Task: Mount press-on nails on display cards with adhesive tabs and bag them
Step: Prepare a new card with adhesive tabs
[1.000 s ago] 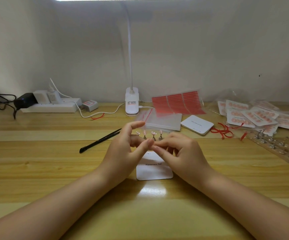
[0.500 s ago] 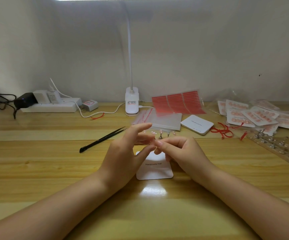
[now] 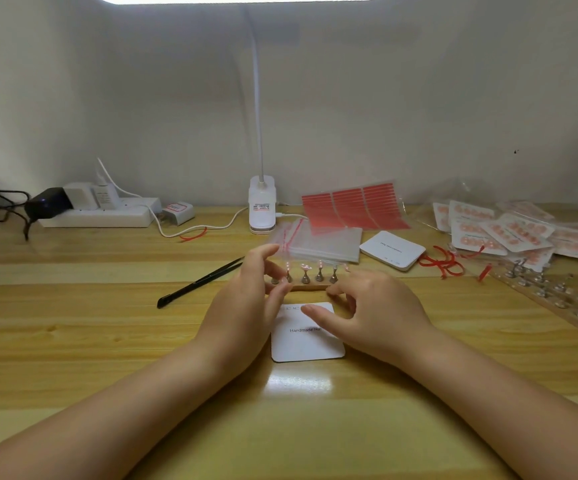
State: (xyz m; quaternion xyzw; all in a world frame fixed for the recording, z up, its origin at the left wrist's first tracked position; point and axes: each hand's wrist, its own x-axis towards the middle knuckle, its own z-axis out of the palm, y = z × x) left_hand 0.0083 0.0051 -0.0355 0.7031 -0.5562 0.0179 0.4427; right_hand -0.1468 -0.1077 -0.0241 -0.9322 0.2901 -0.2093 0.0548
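Head view. A white card (image 3: 306, 342) with rounded corners lay flat on the desk (image 3: 107, 341), between the two hands and partly under them. Printed across it: "Handmade Na…", the rest hidden by the right hand (image 3: 376, 311). Small marks along its top edge were too small to read.

Left hand (image 3: 246, 306): fingers loosely spread, tips beside the left end of a wooden strip (image 3: 310, 287) just beyond the card; whether it pinched anything could not be told. Right hand: fingers relaxed and apart, thumb lying over the card's upper right part, fingertips near the strip's right end, nothing visibly gripped.

The strip carried a row of small metal stands (image 3: 305, 277), each topped with a pale pink nail (image 3: 304, 265).

Beyond the hands: a stack of clear bags (image 3: 325, 242) with red zip lines, and red tab sheets (image 3: 353, 207) behind them. Right of the right hand: a white box (image 3: 392, 250) with small print, illegible; red ties (image 3: 441, 263); a heap of bagged finished cards (image 3: 509, 230); a longer board of stands (image 3: 554, 296). Left of the left hand: black tweezers (image 3: 199, 283), lying flat.

Surface: glossy yellow wood-grain desk, lamp glare near the card. A white clip lamp (image 3: 262, 206) with a red-lettered label, unreadable, stood against the plain white wall (image 3: 419, 98). A power strip (image 3: 100, 216) with plugs sat far left.
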